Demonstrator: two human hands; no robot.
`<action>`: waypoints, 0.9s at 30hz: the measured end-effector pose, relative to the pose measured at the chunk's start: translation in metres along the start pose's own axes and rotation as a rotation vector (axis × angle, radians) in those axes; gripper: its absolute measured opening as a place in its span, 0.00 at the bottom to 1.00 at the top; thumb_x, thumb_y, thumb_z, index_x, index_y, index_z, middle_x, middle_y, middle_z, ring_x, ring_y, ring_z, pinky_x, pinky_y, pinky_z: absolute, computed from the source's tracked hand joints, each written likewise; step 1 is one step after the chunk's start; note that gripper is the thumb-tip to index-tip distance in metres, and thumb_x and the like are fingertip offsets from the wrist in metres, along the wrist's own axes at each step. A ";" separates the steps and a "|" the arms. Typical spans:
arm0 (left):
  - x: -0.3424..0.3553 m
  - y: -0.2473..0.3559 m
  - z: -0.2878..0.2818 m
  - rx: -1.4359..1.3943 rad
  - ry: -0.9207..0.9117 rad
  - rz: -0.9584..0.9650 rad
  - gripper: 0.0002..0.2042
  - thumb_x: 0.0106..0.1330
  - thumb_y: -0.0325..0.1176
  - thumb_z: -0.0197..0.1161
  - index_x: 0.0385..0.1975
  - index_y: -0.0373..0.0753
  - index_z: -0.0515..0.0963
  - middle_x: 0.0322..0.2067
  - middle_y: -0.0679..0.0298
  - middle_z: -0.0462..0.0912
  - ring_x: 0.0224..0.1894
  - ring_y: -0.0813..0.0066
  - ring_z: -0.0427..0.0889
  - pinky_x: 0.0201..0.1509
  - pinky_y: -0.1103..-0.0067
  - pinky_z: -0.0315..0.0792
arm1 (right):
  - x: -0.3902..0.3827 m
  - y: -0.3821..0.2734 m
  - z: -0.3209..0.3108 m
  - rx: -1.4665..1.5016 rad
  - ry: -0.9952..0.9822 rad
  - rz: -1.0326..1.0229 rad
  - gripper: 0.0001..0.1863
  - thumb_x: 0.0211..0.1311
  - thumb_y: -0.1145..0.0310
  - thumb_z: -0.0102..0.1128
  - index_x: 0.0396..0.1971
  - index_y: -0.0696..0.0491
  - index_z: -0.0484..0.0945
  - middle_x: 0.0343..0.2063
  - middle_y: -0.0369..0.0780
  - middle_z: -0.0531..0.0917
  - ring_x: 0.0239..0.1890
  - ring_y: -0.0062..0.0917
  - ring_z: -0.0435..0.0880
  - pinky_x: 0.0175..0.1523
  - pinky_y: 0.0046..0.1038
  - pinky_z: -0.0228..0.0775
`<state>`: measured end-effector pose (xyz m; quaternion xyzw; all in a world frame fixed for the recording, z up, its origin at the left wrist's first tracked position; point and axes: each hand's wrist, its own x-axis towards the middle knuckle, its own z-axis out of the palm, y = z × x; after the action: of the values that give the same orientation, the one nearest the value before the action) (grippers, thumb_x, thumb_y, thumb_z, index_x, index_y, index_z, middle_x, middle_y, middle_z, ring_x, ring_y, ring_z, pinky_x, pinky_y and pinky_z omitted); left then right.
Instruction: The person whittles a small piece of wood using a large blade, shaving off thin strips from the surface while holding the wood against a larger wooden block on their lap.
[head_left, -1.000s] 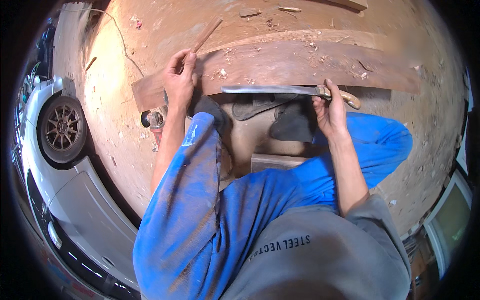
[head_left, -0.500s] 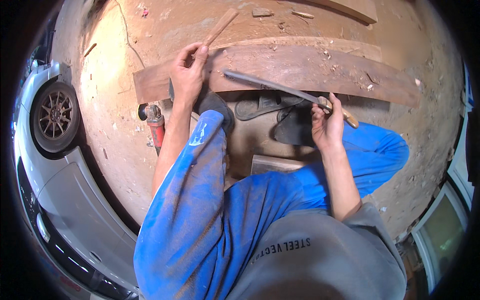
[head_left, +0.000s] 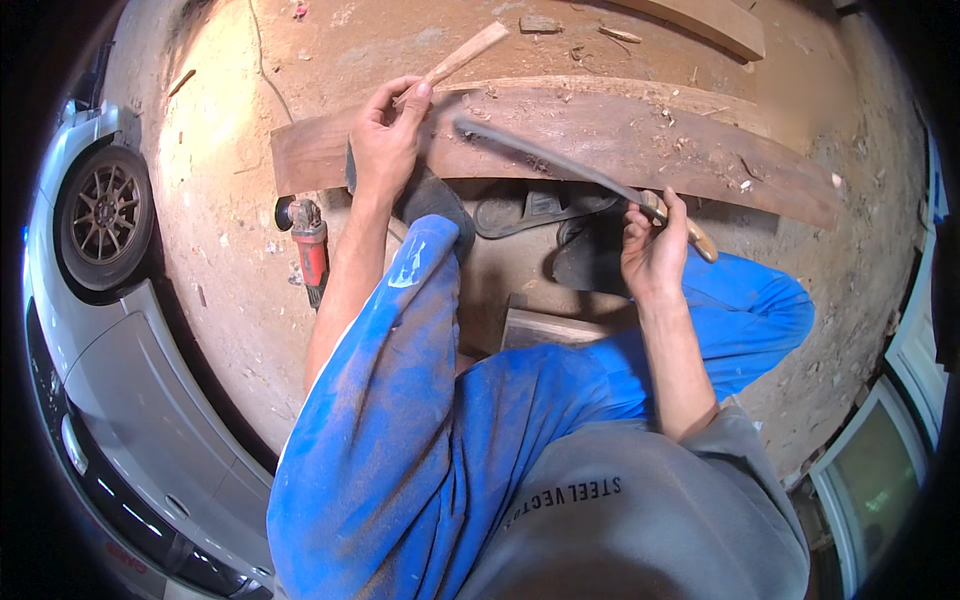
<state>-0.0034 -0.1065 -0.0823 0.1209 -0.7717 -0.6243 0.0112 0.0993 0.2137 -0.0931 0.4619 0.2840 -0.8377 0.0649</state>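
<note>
My left hand [head_left: 390,135] pinches a slim light strip of wood [head_left: 465,55] that points up and right, over the left half of a long brown board [head_left: 720,155] on the floor, scattered with shavings. My right hand [head_left: 652,240] is closed round the wooden handle [head_left: 702,245] of a long blade [head_left: 530,149], which slants up and left over the board, its tip short of my left hand. Dark footwear [head_left: 500,210] lies below the board, between my hands.
A red angle grinder [head_left: 310,255] lies left of my left forearm. A grey car [head_left: 150,420] fills the left side. A beam [head_left: 700,20] and wood scraps [head_left: 540,25] lie beyond the board. A pale-framed glass panel [head_left: 870,490] is at the lower right. My blue-trousered legs [head_left: 370,420] are folded.
My left hand has moved up and right with the strip. The blade has turned from level to slanting, its tip higher and its handle lower, as my right hand tilted.
</note>
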 end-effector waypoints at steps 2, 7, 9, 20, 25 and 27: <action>0.001 0.000 0.001 -0.005 0.008 0.000 0.13 0.73 0.39 0.68 0.47 0.35 0.84 0.36 0.69 0.86 0.39 0.84 0.81 0.45 0.85 0.74 | -0.004 0.002 -0.003 -0.067 -0.006 0.044 0.18 0.73 0.54 0.59 0.38 0.55 0.76 0.27 0.42 0.82 0.25 0.21 0.83 0.26 0.21 0.77; 0.002 0.000 0.000 -0.002 0.009 -0.016 0.14 0.73 0.39 0.68 0.48 0.35 0.83 0.36 0.68 0.86 0.39 0.83 0.82 0.46 0.84 0.75 | -0.008 0.012 0.003 -0.083 0.065 -0.018 0.18 0.74 0.53 0.59 0.40 0.56 0.75 0.29 0.43 0.83 0.28 0.23 0.83 0.29 0.21 0.79; 0.002 -0.001 -0.001 -0.018 0.012 -0.017 0.14 0.73 0.39 0.68 0.48 0.35 0.83 0.37 0.68 0.86 0.40 0.83 0.82 0.47 0.84 0.75 | -0.008 0.012 0.012 0.005 0.074 -0.039 0.18 0.74 0.55 0.59 0.40 0.57 0.76 0.29 0.44 0.83 0.27 0.21 0.83 0.31 0.18 0.81; 0.002 -0.001 -0.003 -0.022 0.009 -0.027 0.14 0.74 0.41 0.66 0.47 0.35 0.84 0.37 0.65 0.87 0.40 0.81 0.82 0.48 0.81 0.75 | 0.001 -0.003 0.003 -0.084 -0.008 -0.011 0.15 0.72 0.57 0.61 0.38 0.55 0.76 0.30 0.41 0.84 0.28 0.24 0.85 0.27 0.19 0.75; 0.002 -0.001 -0.005 0.004 0.006 -0.024 0.15 0.75 0.42 0.65 0.47 0.34 0.84 0.38 0.64 0.87 0.40 0.80 0.82 0.49 0.80 0.75 | 0.009 -0.018 -0.018 0.011 0.047 -0.116 0.15 0.73 0.58 0.60 0.38 0.56 0.77 0.29 0.42 0.84 0.27 0.24 0.85 0.29 0.18 0.78; 0.003 -0.003 -0.005 -0.003 -0.002 -0.021 0.15 0.75 0.42 0.65 0.47 0.34 0.84 0.38 0.64 0.87 0.40 0.80 0.82 0.49 0.80 0.75 | 0.013 -0.027 -0.022 0.165 0.076 -0.147 0.16 0.73 0.59 0.59 0.39 0.58 0.76 0.31 0.44 0.84 0.29 0.24 0.85 0.32 0.16 0.79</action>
<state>-0.0048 -0.1125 -0.0844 0.1282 -0.7695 -0.6256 0.0040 0.0977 0.2496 -0.1017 0.4749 0.2494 -0.8427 -0.0458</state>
